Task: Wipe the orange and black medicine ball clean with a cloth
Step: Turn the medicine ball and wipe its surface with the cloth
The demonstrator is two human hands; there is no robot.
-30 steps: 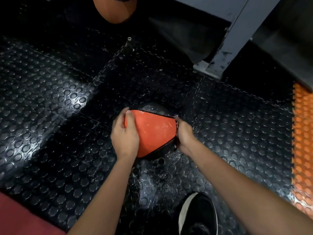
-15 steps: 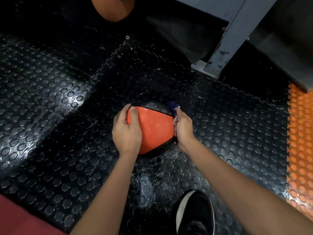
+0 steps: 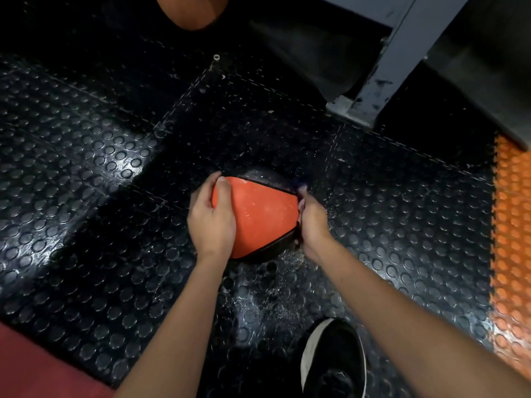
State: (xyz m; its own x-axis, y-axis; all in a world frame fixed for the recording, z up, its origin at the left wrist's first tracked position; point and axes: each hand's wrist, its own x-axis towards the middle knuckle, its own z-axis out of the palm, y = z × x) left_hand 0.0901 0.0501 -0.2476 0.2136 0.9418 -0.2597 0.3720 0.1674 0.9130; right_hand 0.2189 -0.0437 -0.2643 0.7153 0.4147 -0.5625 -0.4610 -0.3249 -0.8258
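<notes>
Cloth now mostly hidden, right hand gripping it against medicine ball — left hand clasping opposite side

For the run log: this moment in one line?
left hand: grips ball | right hand: holds cloth against ball | ball: on floor

1. Two balls are showing: the medicine ball and one plain orange ball well beyond it.
2. Two hands are holding the medicine ball: the left hand and the right hand, one on each side.
3. One dark blue cloth is peeking out at the medicine ball's right edge.
4. One black shoe is standing nearer than the medicine ball.
5. One grey post is standing beyond it, rightwards.
</notes>
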